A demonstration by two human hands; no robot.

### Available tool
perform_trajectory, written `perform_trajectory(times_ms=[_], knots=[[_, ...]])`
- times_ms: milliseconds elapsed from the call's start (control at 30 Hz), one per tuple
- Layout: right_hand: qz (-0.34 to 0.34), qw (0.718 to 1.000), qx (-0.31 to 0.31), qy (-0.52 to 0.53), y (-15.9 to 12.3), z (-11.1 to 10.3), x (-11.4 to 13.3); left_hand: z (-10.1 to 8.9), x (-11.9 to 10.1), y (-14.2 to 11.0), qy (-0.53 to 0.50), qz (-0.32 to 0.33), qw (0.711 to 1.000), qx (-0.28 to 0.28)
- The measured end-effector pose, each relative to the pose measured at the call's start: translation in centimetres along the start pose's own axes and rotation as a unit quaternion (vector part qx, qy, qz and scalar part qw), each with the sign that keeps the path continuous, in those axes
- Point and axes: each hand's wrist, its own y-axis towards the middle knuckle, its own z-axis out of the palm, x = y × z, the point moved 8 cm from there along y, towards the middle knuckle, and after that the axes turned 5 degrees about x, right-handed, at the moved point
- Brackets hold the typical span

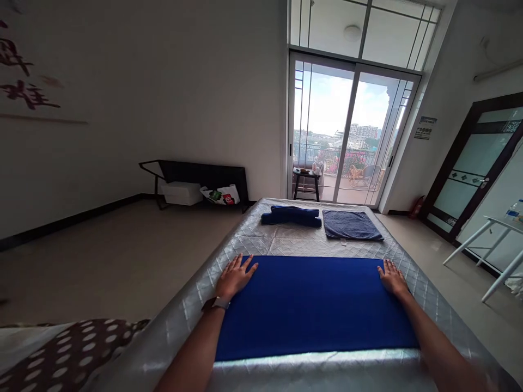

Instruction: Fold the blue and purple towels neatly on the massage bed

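A bright blue cloth (314,305) lies spread flat across a silvery quilted mattress (188,310). My left hand (236,276) rests on its far left corner, fingers stretched and spread. On the far right corner lies my right hand (393,276), palm down with its fingers extended. Beyond the cloth, a folded or rolled dark blue towel (291,216) sits on the mattress. Beside it to the right is a flat, folded dark blue towel (352,224). A band with a watch (216,304) is around my left wrist.
A brown polka-dot fabric (77,351) is at the lower left. Against the wall stand a black frame (200,173), a white box (182,193) and a printed bag (223,195). A white table (504,222) is at right. Behind the mattress are a dark stool (306,177) and glass sliding doors (355,87).
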Motion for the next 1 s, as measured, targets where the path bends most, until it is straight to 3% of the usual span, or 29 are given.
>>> perform_trajectory(times_ms=[133, 200, 267, 333, 467, 533, 600, 667, 767, 1000], knots=[[0.023, 0.998, 0.029, -0.055, 0.1, -1.0, 0.4, 0.0, 0.4, 0.2, 0.002, -0.012, 1.0, -0.004], [0.024, 0.996, 0.024, -0.081, -0.2, -1.8, 2.0, 0.1, 0.5, 0.4, 0.003, -0.01, 1.0, -0.009], [-0.017, 0.996, -0.007, -0.087, -1.1, -2.6, 5.5, 0.2, 0.6, 0.6, 0.003, -0.006, 1.0, -0.015], [-0.101, 0.992, -0.036, -0.066, -2.8, -2.6, 10.9, 0.4, 0.6, 0.8, 0.002, -0.004, 1.0, -0.023], [-0.261, 0.965, 0.012, 0.023, -7.4, 0.3, 22.1, 0.5, 0.7, 0.8, -0.002, -0.005, 1.0, -0.031], [-0.308, 0.95, 0.037, 0.046, -9.3, 1.7, 25.8, 0.5, 0.7, 0.7, -0.007, -0.002, 1.0, -0.03], [-0.327, 0.942, 0.054, 0.056, -10.1, 2.5, 27.3, 0.5, 0.8, 0.7, -0.011, 0.0, 1.0, -0.029], [-0.325, 0.942, 0.063, 0.055, -9.7, 2.7, 26.7, 0.6, 1.0, 0.8, -0.007, -0.001, 1.0, -0.027], [-0.287, 0.955, 0.064, 0.04, -7.6, 2.1, 22.3, 0.8, 1.2, 0.9, -0.001, -0.009, 1.0, -0.024], [-0.067, 0.997, 0.027, -0.002, -1.1, -0.9, 4.0, 1.0, 1.4, 1.1, 0.021, -0.004, 1.0, -0.014]])
